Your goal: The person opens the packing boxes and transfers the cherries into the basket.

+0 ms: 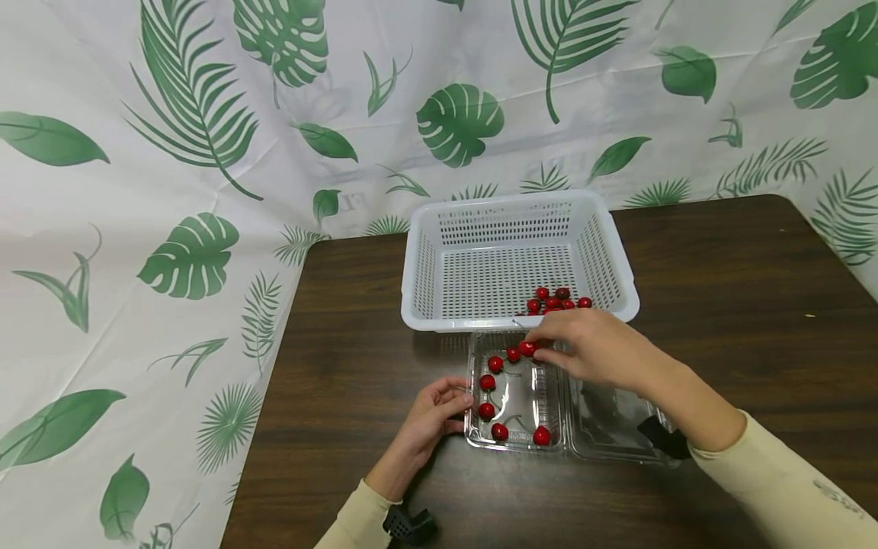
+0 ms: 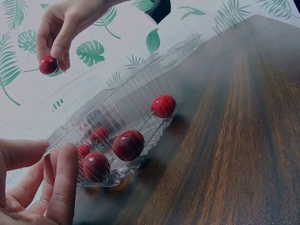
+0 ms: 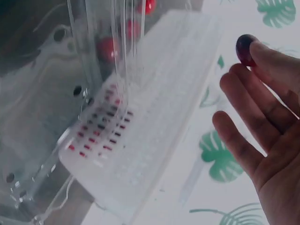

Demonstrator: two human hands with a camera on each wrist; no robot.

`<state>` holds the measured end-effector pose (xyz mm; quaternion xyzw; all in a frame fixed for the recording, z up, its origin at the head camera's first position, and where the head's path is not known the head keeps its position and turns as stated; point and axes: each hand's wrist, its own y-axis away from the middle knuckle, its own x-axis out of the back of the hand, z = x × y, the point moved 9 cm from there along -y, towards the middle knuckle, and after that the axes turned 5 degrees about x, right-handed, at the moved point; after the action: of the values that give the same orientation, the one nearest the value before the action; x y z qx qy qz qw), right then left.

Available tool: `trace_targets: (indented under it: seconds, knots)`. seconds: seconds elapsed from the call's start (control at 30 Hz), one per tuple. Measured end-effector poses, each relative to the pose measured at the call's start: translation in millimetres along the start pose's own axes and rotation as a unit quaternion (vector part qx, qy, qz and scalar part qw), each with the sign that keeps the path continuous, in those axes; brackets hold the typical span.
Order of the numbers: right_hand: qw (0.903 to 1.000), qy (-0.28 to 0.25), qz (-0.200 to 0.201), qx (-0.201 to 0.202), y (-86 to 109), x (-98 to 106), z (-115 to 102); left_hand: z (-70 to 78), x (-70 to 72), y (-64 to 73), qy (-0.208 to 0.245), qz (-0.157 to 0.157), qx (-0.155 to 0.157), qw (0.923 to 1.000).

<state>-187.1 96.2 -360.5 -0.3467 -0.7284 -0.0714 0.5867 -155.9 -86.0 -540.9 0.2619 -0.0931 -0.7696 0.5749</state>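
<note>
My right hand (image 1: 593, 347) pinches a red cherry (image 2: 48, 65) between thumb and fingertips, above the far side of a clear plastic clamshell box (image 1: 564, 427). In the right wrist view the held cherry (image 3: 244, 49) looks dark, and the other fingers are spread. Several cherries (image 1: 487, 382) with thin stems lie inside the box, along its left, near and far sides. At the box's left wall, my left hand (image 1: 432, 415) holds the edge between thumb and fingers. Part of the box's far right corner is hidden behind my right hand.
Behind the box stands a white slotted basket (image 1: 507, 267), with several cherries (image 1: 533, 304) at its near right corner. The clamshell's lid (image 1: 607, 427) lies folded out to the right under my right forearm. A leaf-patterned sheet (image 1: 459, 126) hangs beyond the dark wooden table (image 1: 343, 335).
</note>
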Motion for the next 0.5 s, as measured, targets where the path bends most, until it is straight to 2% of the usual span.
trace_targets:
  seconds: [0.2,0.5]
  knots:
    - [0.9981,0.002,0.026,-0.055,2.6,10,24,-0.2,0.3,0.3,0.003,0.0,0.001,1.0]
    - [0.9899,0.022,0.088,-0.108,9.8,19,50,0.0,0.2,0.3,0.005,-0.001,0.002,1.0]
